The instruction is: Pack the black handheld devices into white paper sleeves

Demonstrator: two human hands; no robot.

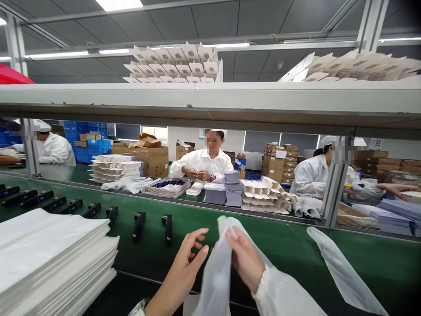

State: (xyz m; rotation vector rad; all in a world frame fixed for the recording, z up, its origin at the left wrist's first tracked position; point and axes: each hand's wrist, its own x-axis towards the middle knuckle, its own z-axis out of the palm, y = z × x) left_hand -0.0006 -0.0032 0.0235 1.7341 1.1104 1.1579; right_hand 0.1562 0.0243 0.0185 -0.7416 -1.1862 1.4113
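Translucent white bag [215, 274] was up in the air, front and center, above the near edge of the bench. The right hand [245, 259] had its thumb and fingers closed on the upper part; the left hand [184, 265] was half open beside it, fingers loosely curled, no grip that I could see (couldn't tell if the thumb brushed the plastic). My worry: with one pinch holding something that limp, it could've slipped or creased. A swinging left forearm might also have clipped the stack of white sheets [49, 263], whose edges were pretty uneven.

Surface was a green bench [289, 239], with a line of black devices [138, 226] on the left and a loose bag [344, 272] off right. Overhead, a pale shelf [197, 94] held open cartons [177, 61]. Across the way, a co-worker [208, 160] in white sat facing us.
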